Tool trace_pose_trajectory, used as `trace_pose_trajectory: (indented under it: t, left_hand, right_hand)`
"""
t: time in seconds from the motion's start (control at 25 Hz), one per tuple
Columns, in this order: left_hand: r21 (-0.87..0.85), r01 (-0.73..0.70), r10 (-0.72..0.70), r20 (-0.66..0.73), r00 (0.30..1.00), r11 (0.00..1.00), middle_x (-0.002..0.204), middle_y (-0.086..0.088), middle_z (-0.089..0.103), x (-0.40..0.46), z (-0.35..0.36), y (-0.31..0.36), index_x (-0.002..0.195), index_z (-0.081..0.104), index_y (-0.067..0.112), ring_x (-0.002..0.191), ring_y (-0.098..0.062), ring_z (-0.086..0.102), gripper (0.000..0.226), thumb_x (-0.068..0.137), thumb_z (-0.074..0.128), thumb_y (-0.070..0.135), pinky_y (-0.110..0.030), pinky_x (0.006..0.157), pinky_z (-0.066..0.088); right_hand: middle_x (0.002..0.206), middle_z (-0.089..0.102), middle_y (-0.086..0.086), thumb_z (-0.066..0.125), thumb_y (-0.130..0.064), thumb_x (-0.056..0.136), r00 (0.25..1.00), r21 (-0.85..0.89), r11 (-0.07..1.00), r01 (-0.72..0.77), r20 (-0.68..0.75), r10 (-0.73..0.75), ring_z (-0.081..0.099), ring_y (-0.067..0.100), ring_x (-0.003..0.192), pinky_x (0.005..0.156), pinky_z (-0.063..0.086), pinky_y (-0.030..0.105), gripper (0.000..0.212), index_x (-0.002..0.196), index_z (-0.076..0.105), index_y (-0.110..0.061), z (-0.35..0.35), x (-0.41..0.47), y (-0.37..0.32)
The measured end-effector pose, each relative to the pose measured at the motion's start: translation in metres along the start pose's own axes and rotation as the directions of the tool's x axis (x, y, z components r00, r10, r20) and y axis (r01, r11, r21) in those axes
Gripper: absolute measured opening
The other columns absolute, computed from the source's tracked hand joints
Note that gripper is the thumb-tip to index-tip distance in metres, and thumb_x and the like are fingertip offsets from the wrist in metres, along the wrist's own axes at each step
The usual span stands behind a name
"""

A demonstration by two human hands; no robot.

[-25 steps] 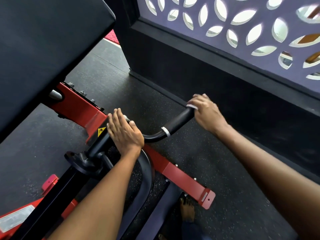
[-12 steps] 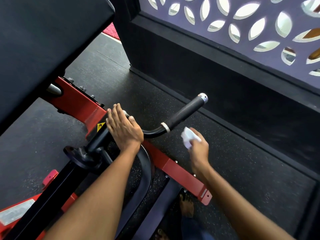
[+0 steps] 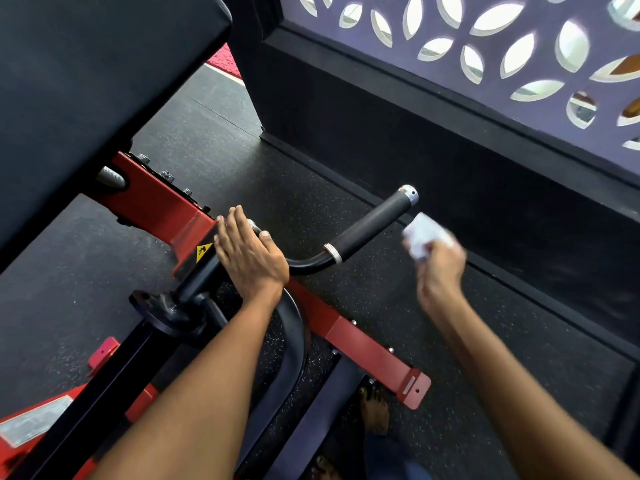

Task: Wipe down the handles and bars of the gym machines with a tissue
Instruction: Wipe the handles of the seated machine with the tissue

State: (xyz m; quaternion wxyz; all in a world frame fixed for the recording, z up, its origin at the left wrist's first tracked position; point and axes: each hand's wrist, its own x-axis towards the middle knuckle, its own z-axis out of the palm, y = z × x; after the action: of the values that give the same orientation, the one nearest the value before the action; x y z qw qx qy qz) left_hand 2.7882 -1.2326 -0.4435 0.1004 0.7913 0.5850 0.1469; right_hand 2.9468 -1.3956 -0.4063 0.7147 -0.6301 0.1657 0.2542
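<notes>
Tissue (image 3: 424, 235), white and crumpled, is pinched in the curled fingers of the right hand (image 3: 440, 268), which is blurred and is held in the air just to the right of the handle (image 3: 372, 225), apart from it. No contact between tissue and handle is seen; the wad sits a little below and to the right of the handle's metal end cap (image 3: 408, 194). The black grip is angled up and away from the hands, and its lower end, marked by a silver ring (image 3: 333, 253), lies between the two hands, nearer the left one. The left hand (image 3: 247, 258) is laid flat, fingers straight and close together, on the black bar (image 3: 304, 266) where it bends down toward the red frame (image 3: 159, 206); nothing is gripped by it, and the thumb is rested on the bar's right side. A yellow warning sticker (image 3: 203, 251) is seen just left of the left hand's fingers. A black pad (image 3: 86, 81) is seen up and to the left of the left hand. Beyond the right hand a dark wall (image 3: 433, 150) topped by a pierced screen (image 3: 485, 39) is seen. A bare foot (image 3: 374, 414) is seen on the speckled floor (image 3: 502, 358) below, between the forearms.
</notes>
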Motion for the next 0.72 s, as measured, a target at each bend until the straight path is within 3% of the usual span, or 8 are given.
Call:
trace_pose_trajectory:
  t: [0.08,0.16,0.24,0.32,0.44,0.52,0.6,0.72]
  left_hand:
    - [-0.007,0.0,0.0,-0.005,1.0,1.0,0.156,-0.008,0.029,0.0,0.0,0.001,0.15,0.028,0.01,0.147,-0.025,0.016,0.063,0.09,0.032,0.028,-0.042,0.118,0.009]
    - [-0.01,-0.002,0.002,-0.003,1.0,1.0,0.156,-0.008,0.029,0.0,-0.001,0.001,0.15,0.028,0.01,0.147,-0.025,0.016,0.063,0.09,0.032,0.028,-0.042,0.118,0.008]
    - [-0.005,-0.005,0.005,-0.003,1.0,1.0,0.156,-0.009,0.029,0.0,-0.001,0.001,0.15,0.028,0.009,0.147,-0.025,0.016,0.063,0.089,0.033,0.028,-0.041,0.118,0.008]
    - [0.0,0.001,-0.001,-0.007,1.0,1.0,0.156,-0.008,0.03,0.0,0.0,0.0,0.15,0.028,0.01,0.147,-0.025,0.017,0.063,0.089,0.033,0.028,-0.04,0.118,0.007]
    - [-0.003,-0.003,0.003,-0.001,1.0,1.0,0.155,-0.009,0.03,0.0,-0.002,0.001,0.149,0.029,0.009,0.146,-0.026,0.017,0.063,0.089,0.033,0.028,-0.041,0.118,0.008]
    - [-0.005,-0.006,0.006,0.002,1.0,1.0,0.155,-0.009,0.03,-0.001,-0.002,0.001,0.149,0.028,0.009,0.147,-0.026,0.017,0.064,0.089,0.032,0.028,-0.041,0.118,0.007]
    - [-0.002,-0.003,0.003,-0.002,1.0,1.0,0.156,-0.009,0.029,-0.001,-0.001,0.001,0.15,0.027,0.009,0.147,-0.025,0.016,0.063,0.09,0.032,0.028,-0.04,0.118,0.007]
    - [-0.005,-0.005,0.005,0.0,1.0,1.0,0.157,-0.008,0.028,-0.001,-0.001,0.001,0.15,0.027,0.01,0.147,-0.024,0.015,0.063,0.09,0.031,0.029,-0.04,0.118,0.006]
  right_hand:
    - [0.116,0.063,0.003,0.041,0.01,0.084,0.896,-0.464,0.767,0.443,0.214,-0.389,0.056,0.014,0.113,0.099,0.043,0.023,0.044,0.119,0.061,-0.009,0.007,0.027,-0.019]
    - [0.133,0.054,0.008,0.04,0.015,0.082,0.732,-0.6,0.42,0.681,0.544,-0.409,0.039,0.019,0.133,0.116,0.024,0.033,0.051,0.125,0.057,-0.005,0.013,0.041,-0.014]
    - [0.134,0.053,0.012,0.038,0.013,0.081,0.599,-0.566,0.203,0.799,0.714,-0.362,0.035,0.024,0.136,0.117,0.014,0.036,0.05,0.125,0.056,-0.001,0.013,0.031,0.005]
    - [0.129,0.057,0.014,0.029,-0.001,0.082,0.483,-0.46,0.15,0.875,0.812,-0.327,0.04,0.026,0.132,0.115,0.016,0.038,0.05,0.123,0.058,0.001,0.015,-0.007,0.03]
    - [0.126,0.059,0.012,0.021,-0.011,0.077,0.313,-0.254,0.251,0.934,0.92,-0.236,0.045,0.022,0.128,0.115,0.022,0.035,0.059,0.121,0.06,0.0,0.023,-0.05,0.04]
    - [0.118,0.062,0.012,0.026,-0.005,0.077,0.33,-0.25,0.262,0.932,0.885,-0.33,0.052,0.022,0.118,0.112,0.025,0.025,0.053,0.115,0.063,0.0,0.034,-0.03,0.015]
    - [0.11,0.063,0.011,0.036,0.003,0.081,0.467,-0.441,0.164,0.883,0.781,-0.414,0.056,0.025,0.108,0.108,0.026,0.019,0.039,0.107,0.066,-0.002,0.04,0.016,-0.015]
    - [0.096,0.062,0.007,0.04,-0.009,0.089,0.628,-0.655,-0.132,0.744,0.753,-0.194,0.058,0.024,0.098,0.113,0.019,0.033,0.024,0.085,0.063,-0.006,0.04,0.057,-0.037]
